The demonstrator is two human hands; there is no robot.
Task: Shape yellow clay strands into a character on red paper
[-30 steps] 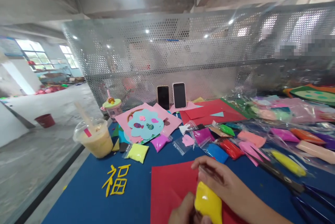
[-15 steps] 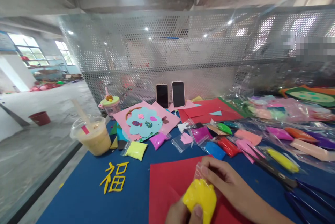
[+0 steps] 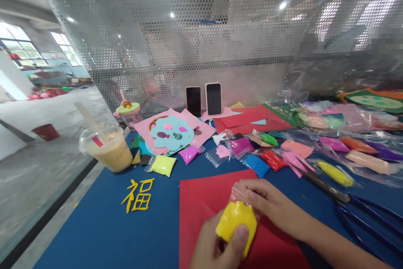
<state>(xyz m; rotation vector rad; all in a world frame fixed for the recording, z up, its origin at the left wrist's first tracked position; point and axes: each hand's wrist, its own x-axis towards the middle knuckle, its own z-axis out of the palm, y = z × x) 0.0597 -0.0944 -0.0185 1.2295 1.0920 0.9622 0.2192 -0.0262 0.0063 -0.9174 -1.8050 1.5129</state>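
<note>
A clear zip bag of yellow modelling clay [image 3: 236,220] is held over a sheet of red paper [image 3: 197,202]. My left hand [image 3: 220,246] grips the bag's lower part, thumb across its front. At the bag's top edge, my right hand [image 3: 267,202] pinches the clear plastic near the seal. Left of the red paper, a Chinese character formed from yellow clay strips [image 3: 138,195] lies on the blue table [image 3: 94,218]. Scissors with dark blue handles [image 3: 338,195] rest to the right of my right hand.
Bags of coloured clay, such as a pale yellow one [image 3: 163,165] and a blue one [image 3: 256,164], lie behind the paper. A drink cup [image 3: 108,151] stands at the table's left edge. Two phones [image 3: 214,99] lean against the perforated metal screen [image 3: 151,50].
The camera view has tilted down, so the table things appear higher. My left hand has come up further into view around the clay bag, while my right hand keeps its pinch at the top.
</note>
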